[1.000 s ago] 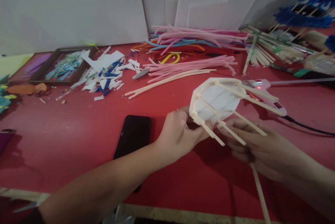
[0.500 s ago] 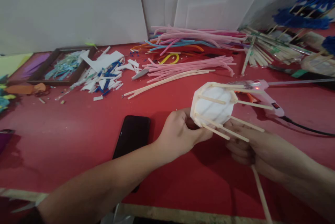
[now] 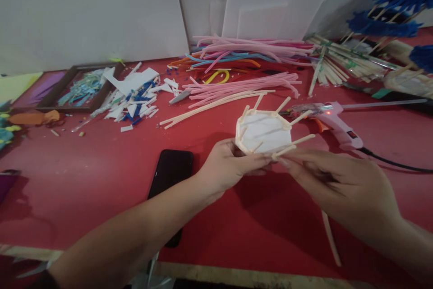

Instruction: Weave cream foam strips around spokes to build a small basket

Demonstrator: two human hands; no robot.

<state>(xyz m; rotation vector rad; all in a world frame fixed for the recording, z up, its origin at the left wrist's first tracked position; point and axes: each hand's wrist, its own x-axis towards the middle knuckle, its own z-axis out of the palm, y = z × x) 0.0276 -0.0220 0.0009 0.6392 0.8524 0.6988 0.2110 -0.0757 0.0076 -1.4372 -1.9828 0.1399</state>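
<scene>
Two bare hands hold a white octagonal foam piece [image 3: 264, 132] just above a red table [image 3: 84, 176], near its front-centre. Cream sticks rim the piece and several more jut outward from its edges like spokes. Left hand [image 3: 226, 166]: fingers closed on the lower left edge of the piece. Right hand [image 3: 338, 185]: fingertips pinched at the lower right edge, where a spoke meets the rim; a long cream stick [image 3: 330, 238] shows below this hand, though whether the hand grips it cannot be told. Just beyond the piece lies a pink glue gun [image 3: 333, 122] with a red light lit and a black cord trailing right. A dark phone [image 3: 171, 176] lies flat beside the left forearm. Farther back: loose pink and cream strips [image 3: 237, 88], a heap of white and blue foam scraps [image 3: 135, 95], a brown frame [image 3: 79, 88] holding pale cuttings, and white boards [image 3: 101, 9] propped upright
</scene>
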